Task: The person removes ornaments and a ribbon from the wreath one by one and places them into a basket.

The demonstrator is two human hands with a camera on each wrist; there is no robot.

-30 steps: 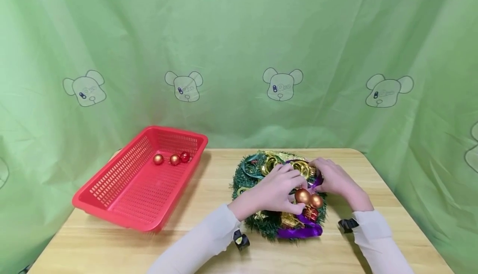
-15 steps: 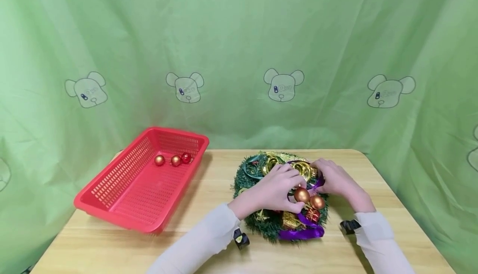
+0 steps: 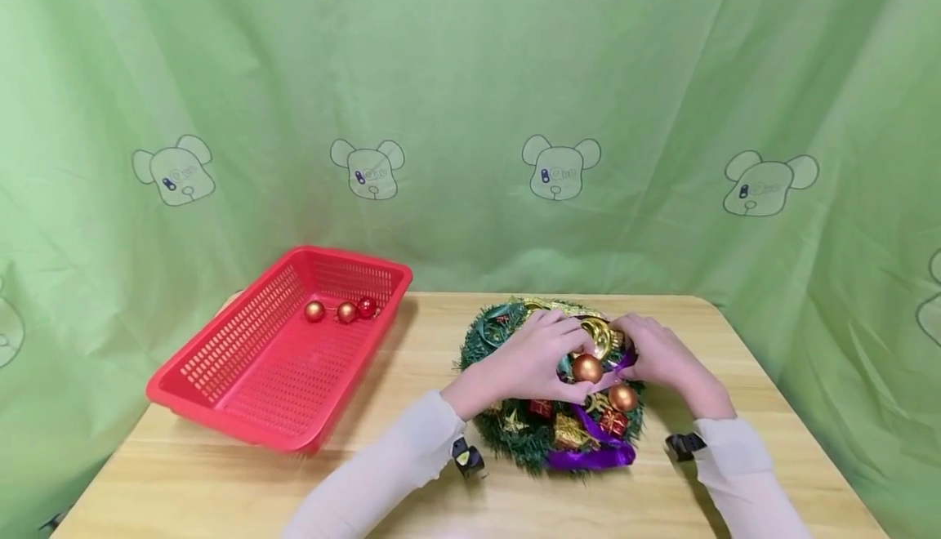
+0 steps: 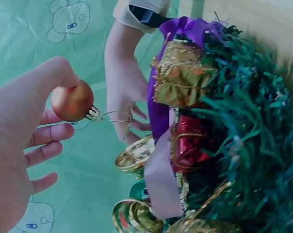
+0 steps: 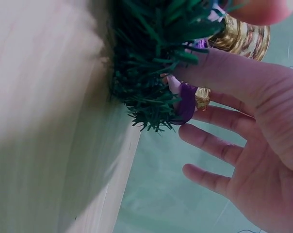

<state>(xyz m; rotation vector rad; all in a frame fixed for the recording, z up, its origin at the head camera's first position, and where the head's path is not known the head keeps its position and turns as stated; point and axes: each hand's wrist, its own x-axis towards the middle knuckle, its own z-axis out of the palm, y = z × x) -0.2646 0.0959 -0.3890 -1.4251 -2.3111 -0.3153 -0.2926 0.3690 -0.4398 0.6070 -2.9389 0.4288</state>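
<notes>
My left hand (image 3: 540, 357) pinches a copper-coloured Christmas bauble (image 3: 587, 368) between thumb and fingers, above the wreath (image 3: 481, 347). In the left wrist view, a thin loop trails from the bauble's (image 4: 73, 101) metal cap toward the decorations. At the wreath's right side, my right hand (image 3: 662, 353) pinches the purple ribbon (image 5: 186, 104) among the greenery, thumb on one side and fingers on the other. Gold bells (image 3: 599, 338), small wrapped gift ornaments (image 3: 569, 431) and a second copper bauble (image 3: 622, 397) sit on the wreath. The left hand covers part of the wreath's middle.
On the table's left stands a red perforated basket (image 3: 283, 392), holding two gold baubles (image 3: 346, 312) and a red one (image 3: 367, 307) near its far end. A green curtain (image 3: 470, 73) hangs behind the wooden table (image 3: 412, 408).
My left hand has lifted slightly up and left with the bauble, which now stands farther from the second copper bauble. The right hand has hardly moved.
</notes>
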